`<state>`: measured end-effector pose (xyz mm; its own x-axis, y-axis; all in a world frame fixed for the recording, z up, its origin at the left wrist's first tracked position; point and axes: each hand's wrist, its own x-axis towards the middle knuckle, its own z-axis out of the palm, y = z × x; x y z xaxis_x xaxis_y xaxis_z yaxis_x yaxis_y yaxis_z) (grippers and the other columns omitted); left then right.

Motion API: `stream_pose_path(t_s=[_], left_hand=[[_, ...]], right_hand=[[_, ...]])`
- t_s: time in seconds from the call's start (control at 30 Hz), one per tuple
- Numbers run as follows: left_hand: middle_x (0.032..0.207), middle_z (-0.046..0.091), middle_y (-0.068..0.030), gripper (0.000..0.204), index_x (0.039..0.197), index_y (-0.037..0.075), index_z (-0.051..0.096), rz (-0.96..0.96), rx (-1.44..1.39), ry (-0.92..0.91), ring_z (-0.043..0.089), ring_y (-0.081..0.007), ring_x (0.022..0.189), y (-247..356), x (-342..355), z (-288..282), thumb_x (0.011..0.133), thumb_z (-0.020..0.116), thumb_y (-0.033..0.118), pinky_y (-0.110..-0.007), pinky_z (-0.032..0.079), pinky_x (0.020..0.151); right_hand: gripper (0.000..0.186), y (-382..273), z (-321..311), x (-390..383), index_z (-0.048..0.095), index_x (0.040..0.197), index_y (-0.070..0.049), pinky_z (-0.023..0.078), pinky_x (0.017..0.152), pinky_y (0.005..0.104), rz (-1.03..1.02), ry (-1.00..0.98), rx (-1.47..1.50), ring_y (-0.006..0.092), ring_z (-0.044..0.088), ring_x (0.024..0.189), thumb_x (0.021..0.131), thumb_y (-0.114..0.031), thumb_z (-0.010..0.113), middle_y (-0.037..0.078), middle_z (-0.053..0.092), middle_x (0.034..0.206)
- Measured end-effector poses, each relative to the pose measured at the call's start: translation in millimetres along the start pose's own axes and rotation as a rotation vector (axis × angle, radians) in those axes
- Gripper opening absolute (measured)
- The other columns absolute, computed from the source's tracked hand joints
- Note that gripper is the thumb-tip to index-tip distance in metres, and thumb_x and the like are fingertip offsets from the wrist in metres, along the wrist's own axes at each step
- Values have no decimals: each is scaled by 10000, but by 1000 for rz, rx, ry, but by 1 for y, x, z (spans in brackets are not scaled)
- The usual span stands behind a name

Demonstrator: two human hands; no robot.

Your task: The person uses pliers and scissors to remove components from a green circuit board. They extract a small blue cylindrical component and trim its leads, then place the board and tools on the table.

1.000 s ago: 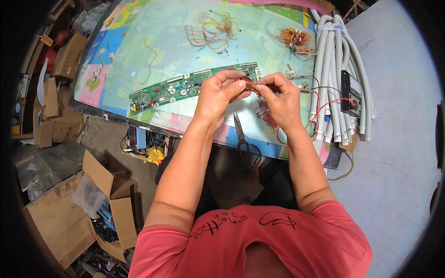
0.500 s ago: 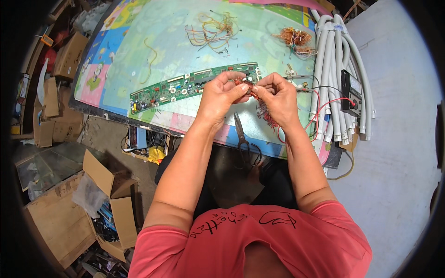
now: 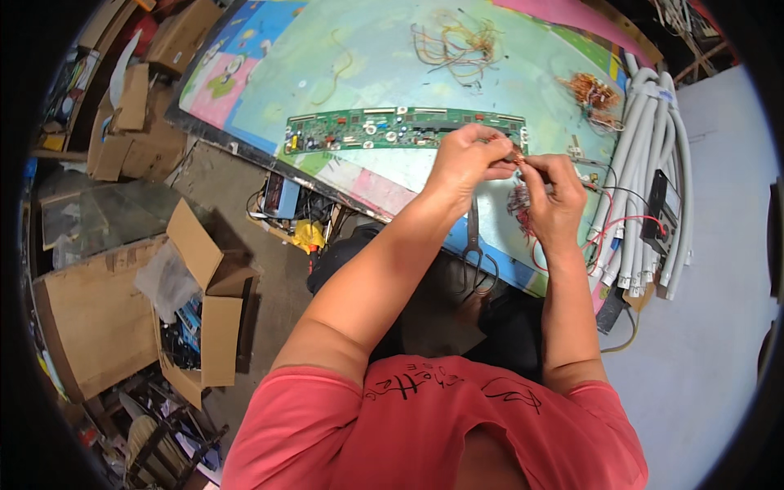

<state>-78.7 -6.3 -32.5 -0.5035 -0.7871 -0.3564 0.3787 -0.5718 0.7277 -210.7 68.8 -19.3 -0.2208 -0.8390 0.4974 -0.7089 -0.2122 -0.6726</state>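
Note:
My left hand (image 3: 467,167) and my right hand (image 3: 557,198) meet above the table, both closed with fingertips pinching a small reddish copper wire bundle (image 3: 517,155). Fingers cover much of it, so its exact form is hidden. A tangle of thin red wire (image 3: 518,204) lies below the hands, partly behind the right one. Black-handled scissors (image 3: 474,245) rest at the table's near edge, beneath my left wrist. Just beyond and left of my hands, a long green circuit board (image 3: 351,135) lies flat, its right end partly covered by the left hand.
A loose heap of coloured wires (image 3: 461,49) and a copper wire pile (image 3: 594,91) sit farther back on the table (image 3: 384,90). Grey tubes (image 3: 641,155) line the right edge, with a black meter (image 3: 663,214) and its leads on them. An open cardboard box (image 3: 219,339) stands at lower left.
The view has turned, so the table and its things sit farther right in the picture. Both hands still pinch the copper wire bundle; my right hand is a little lower relative to the left.

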Motion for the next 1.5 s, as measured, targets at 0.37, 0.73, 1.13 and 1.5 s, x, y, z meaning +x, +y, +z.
stream_pose_path(t_s=[0.37, 0.73, 1.13, 1.5], left_hand=[[823, 644, -131, 191, 947, -49, 577, 30, 41, 37, 646, -169, 708, -3, -5, 0, 816, 667, 57, -274, 556, 614], [869, 625, -109, 156, 951, -26, 539, -18, 141, 44, 649, -180, 768, -25, -2, -1, 861, 623, 70, -280, 561, 684], [1025, 591, -75, 322, 1114, 31, 536, -146, 188, 175, 572, -204, 954, -19, 18, -3, 838, 638, 164, -332, 490, 805], [1000, 625, -119, 270, 1076, -30, 566, -20, 31, 197, 609, -200, 859, 12, 15, -6, 853, 596, 121, -328, 534, 758]], right_hand=[[33, 3, 2, -1, 615, 849, 8, 467, 577, 225, 353, -116, 381, 90, 593, 642, 836, 9, 645, 39, 629, 766], [110, 33, -4, -7, 572, 874, -16, 459, 560, 219, 742, -297, 611, 102, 606, 654, 847, -73, 662, 50, 642, 791], [131, 69, 9, -6, 554, 957, 5, 489, 617, 250, 766, -209, 832, 140, 632, 753, 868, -66, 620, 82, 636, 844], [199, 208, 40, 61, 603, 935, -7, 493, 627, 293, 720, 172, 111, 166, 610, 670, 797, -129, 677, 85, 661, 776]])
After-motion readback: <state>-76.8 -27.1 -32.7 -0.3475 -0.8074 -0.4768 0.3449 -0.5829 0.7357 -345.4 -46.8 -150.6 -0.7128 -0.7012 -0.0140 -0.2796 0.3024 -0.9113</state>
